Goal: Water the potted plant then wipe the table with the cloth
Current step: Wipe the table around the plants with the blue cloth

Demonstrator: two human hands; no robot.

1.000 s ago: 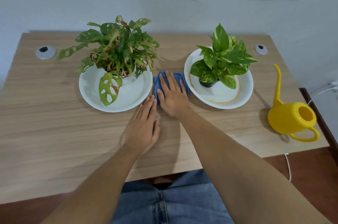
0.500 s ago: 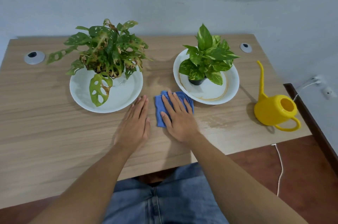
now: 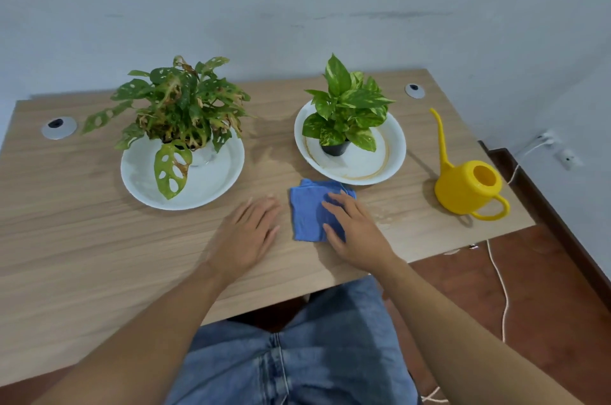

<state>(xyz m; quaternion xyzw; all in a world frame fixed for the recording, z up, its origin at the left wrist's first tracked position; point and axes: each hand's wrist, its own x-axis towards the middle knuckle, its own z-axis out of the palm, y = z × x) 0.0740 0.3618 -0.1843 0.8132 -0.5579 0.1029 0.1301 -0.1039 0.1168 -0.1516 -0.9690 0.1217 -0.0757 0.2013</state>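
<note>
Right hand (image 3: 358, 236): laid flat, fingers spread, pressed on the blue cloth (image 3: 312, 214).
Left hand (image 3: 246, 236): open, palm down on the table (image 3: 82, 239), nothing held.
Cloth: near the front edge, just before the right plate (image 3: 395, 153).
Watering can (image 3: 468, 186): stood near the right edge.

Right half of blue cloth (image 3: 309, 214) hidden under right hand (image 3: 355, 236). Pot of holey-leaved plant (image 3: 180, 110) mostly masked by own foliage. Left end of worktop (image 3: 82, 239) cut by frame edge; near edge covered by both forearms. Left hand (image 3: 246, 236) fingertips motion-blurred. White cable (image 3: 499, 279) runs out of view at bottom. Wall socket (image 3: 567, 158) too small for detail. Wet patches on worktop faint, extent unclear.
</note>
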